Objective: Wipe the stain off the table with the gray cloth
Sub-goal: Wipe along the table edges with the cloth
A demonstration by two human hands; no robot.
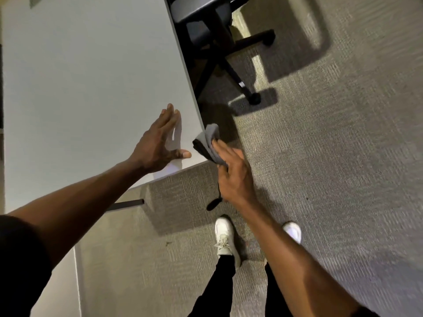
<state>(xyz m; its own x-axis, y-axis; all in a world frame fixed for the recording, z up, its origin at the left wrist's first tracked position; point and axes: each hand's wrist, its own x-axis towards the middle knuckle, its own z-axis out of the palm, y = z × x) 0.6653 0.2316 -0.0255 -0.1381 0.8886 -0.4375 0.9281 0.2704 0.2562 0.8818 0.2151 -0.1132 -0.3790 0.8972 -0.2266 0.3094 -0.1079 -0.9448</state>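
Note:
The white table (87, 83) fills the upper left, with its near corner at centre. My left hand (158, 145) hovers over that corner with fingers spread and nothing in it. My right hand (233, 175) is just off the table's corner, above the carpet, gripping the folded gray cloth (207, 143), which sticks up toward the table edge. I see no stain on the visible tabletop.
A black office chair (215, 37) on casters stands tucked at the table's right edge. Grey carpet (332, 145) covers the floor to the right and below. My white shoes (225, 239) are on the carpet near the table corner.

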